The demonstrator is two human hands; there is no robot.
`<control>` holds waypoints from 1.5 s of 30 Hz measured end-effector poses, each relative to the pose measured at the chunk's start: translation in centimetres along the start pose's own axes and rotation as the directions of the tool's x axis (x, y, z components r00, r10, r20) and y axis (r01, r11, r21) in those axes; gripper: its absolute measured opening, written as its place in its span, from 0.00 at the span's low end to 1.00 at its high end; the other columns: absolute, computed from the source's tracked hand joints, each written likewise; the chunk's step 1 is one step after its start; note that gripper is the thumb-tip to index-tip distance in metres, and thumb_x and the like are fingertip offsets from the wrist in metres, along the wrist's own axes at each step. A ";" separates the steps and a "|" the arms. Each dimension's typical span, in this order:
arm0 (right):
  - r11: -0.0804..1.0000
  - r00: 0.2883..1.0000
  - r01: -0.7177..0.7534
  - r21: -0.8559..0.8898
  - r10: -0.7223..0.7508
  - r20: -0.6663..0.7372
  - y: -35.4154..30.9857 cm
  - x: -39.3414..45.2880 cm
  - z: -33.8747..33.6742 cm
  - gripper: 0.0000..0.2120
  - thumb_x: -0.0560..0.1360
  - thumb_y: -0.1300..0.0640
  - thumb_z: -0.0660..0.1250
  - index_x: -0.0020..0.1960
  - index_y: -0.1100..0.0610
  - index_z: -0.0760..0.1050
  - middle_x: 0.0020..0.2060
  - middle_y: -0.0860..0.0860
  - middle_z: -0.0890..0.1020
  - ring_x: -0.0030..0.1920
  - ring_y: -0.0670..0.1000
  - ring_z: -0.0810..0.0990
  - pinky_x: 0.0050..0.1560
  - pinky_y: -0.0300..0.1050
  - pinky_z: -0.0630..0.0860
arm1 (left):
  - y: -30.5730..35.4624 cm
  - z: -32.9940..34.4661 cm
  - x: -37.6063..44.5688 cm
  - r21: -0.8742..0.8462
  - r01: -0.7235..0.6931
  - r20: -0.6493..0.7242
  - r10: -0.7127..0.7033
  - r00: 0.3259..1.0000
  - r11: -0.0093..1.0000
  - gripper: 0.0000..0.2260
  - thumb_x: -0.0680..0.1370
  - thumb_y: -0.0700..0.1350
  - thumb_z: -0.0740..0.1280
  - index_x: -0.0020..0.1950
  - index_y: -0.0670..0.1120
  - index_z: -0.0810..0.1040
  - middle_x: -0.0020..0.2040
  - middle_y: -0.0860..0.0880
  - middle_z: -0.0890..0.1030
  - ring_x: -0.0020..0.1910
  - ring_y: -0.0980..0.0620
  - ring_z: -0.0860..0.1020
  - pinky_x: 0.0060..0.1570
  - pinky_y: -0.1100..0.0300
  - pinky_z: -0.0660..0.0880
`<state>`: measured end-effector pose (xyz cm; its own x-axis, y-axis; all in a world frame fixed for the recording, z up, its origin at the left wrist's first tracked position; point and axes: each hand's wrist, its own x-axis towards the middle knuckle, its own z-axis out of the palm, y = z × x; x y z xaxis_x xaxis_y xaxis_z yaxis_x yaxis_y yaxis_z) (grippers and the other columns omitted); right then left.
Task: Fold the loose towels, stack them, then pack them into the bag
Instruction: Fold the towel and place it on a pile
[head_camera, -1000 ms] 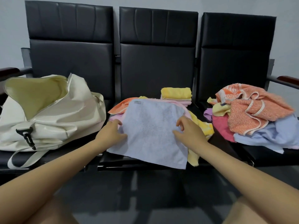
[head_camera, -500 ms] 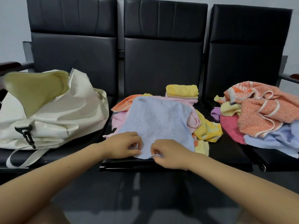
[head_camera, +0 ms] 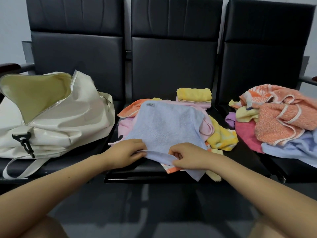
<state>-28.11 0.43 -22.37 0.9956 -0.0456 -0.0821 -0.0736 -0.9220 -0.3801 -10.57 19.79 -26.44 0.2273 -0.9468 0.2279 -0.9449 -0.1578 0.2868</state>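
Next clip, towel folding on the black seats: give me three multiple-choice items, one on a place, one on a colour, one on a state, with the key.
1. Where is the white bag?
A. left seat
B. middle seat
C. on the floor

2. What colour is the towel that both hands hold?
A. orange
B. light blue
C. yellow

3. The bag's zip is:
A. closed
B. open
C. hidden by a towel

Key:
1 A, it lies left of the middle seat.
2 B, the left hand and right hand pinch the near edge of the light blue towel.
3 B, the pale lining shows.
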 end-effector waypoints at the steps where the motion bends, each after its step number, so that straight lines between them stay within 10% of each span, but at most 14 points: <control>1: 1.000 1.000 -0.006 -0.028 0.006 -0.006 0.1 0.0 -0.2 0.04 0.74 0.59 0.64 0.41 0.53 0.73 0.33 0.44 0.72 0.34 0.43 0.69 0.35 0.35 0.65 | -0.3 0.0 0.0 -0.009 0.026 -0.026 -0.026 0.999 1.000 0.19 0.78 0.59 0.55 0.44 0.47 0.76 0.41 0.57 0.74 0.42 0.60 0.72 0.44 0.65 0.68; 12: 0.967 0.907 -0.247 0.056 0.251 -0.339 2.8 -1.2 -3.0 0.05 0.80 0.57 0.56 0.49 0.53 0.71 0.45 0.49 0.79 0.47 0.52 0.76 0.46 0.49 0.73 | -0.2 -1.3 -0.1 -0.324 0.207 -0.242 -0.292 0.925 0.923 0.22 0.73 0.63 0.54 0.34 0.45 0.69 0.30 0.56 0.70 0.32 0.59 0.66 0.36 0.62 0.65; 18: 0.946 0.793 -0.156 0.283 0.291 -0.536 2.7 -2.2 -3.7 0.17 0.81 0.54 0.60 0.34 0.56 0.65 0.29 0.48 0.68 0.32 0.46 0.66 0.35 0.43 0.61 | 1.4 -2.6 -0.2 -0.493 0.169 -0.319 -0.358 0.877 0.854 0.25 0.74 0.63 0.56 0.35 0.40 0.65 0.33 0.54 0.65 0.35 0.58 0.64 0.35 0.62 0.62; 25: 0.886 0.912 -0.199 0.418 0.323 -0.252 2.7 -3.9 -2.4 0.18 0.82 0.53 0.58 0.34 0.53 0.65 0.33 0.49 0.68 0.37 0.47 0.67 0.40 0.45 0.63 | 2.0 -2.5 -1.2 -0.338 0.270 -0.155 -0.337 0.929 0.901 0.19 0.82 0.50 0.60 0.32 0.46 0.65 0.28 0.57 0.67 0.31 0.58 0.64 0.33 0.64 0.62; 31: 0.956 0.972 -0.225 0.187 0.234 -0.028 2.3 -4.2 -1.4 0.17 0.81 0.51 0.60 0.34 0.53 0.66 0.33 0.46 0.70 0.37 0.46 0.68 0.40 0.44 0.64 | 2.3 -2.6 -1.7 -0.322 0.332 -0.010 -0.353 0.935 0.887 0.20 0.82 0.49 0.60 0.32 0.46 0.61 0.27 0.56 0.64 0.29 0.57 0.62 0.33 0.62 0.61; 36: 0.966 0.972 -0.165 0.199 0.193 -0.131 3.0 -4.2 -2.6 0.12 0.78 0.58 0.65 0.36 0.51 0.69 0.34 0.44 0.72 0.38 0.45 0.71 0.38 0.37 0.66 | 1.6 -3.0 -1.5 -0.477 0.388 -0.060 -0.470 0.881 0.789 0.20 0.80 0.55 0.61 0.30 0.48 0.66 0.27 0.57 0.69 0.31 0.58 0.66 0.35 0.60 0.64; 45: 0.741 0.604 -0.026 0.671 0.547 -0.580 4.5 -0.4 -4.7 0.04 0.77 0.58 0.66 0.45 0.56 0.77 0.40 0.50 0.80 0.41 0.48 0.77 0.43 0.45 0.74 | 0.5 -3.1 3.8 -0.480 0.386 -0.353 -0.576 0.737 0.788 0.16 0.82 0.47 0.58 0.45 0.36 0.77 0.37 0.43 0.77 0.37 0.52 0.70 0.38 0.57 0.66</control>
<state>-28.54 -5.49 -19.69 0.5948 -0.7547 0.2768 -0.1197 -0.4236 -0.8979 -9.45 16.97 -22.53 0.7952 -0.5079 0.3312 -0.5437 -0.3555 0.7603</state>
